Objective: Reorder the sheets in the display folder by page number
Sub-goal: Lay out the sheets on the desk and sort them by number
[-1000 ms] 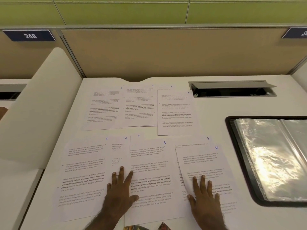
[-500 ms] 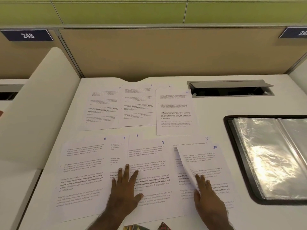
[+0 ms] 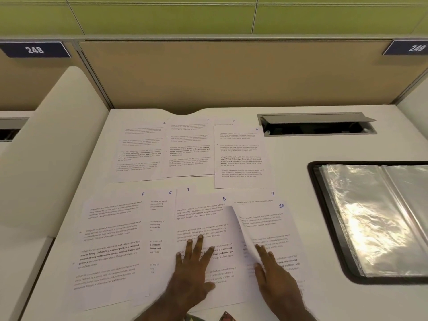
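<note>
Numbered printed sheets lie in two rows on the white desk (image 3: 289,172). Sheets 1 to 4 form the far row, with sheet 4 (image 3: 240,156) at its right end. The near row overlaps from sheet 5 (image 3: 111,239) to sheet 10 (image 3: 275,230). My left hand (image 3: 192,274) presses flat with spread fingers on sheet 8 (image 3: 203,218). My right hand (image 3: 275,279) lies on sheet 10, whose left edge curls up at my fingers. The open display folder (image 3: 375,218), black-rimmed with shiny clear pockets, lies at the right.
A cable slot with a raised grey flap (image 3: 317,123) sits at the back right of the desk. Beige partition panels (image 3: 231,72) close off the back, with number plates 248 (image 3: 34,50) and 249. A white side divider (image 3: 46,144) stands on the left.
My left hand has slid right from the sheet 6/7 overlap onto sheet 8. My right hand has lifted the left edge of sheet 10, which now curls up more.
</note>
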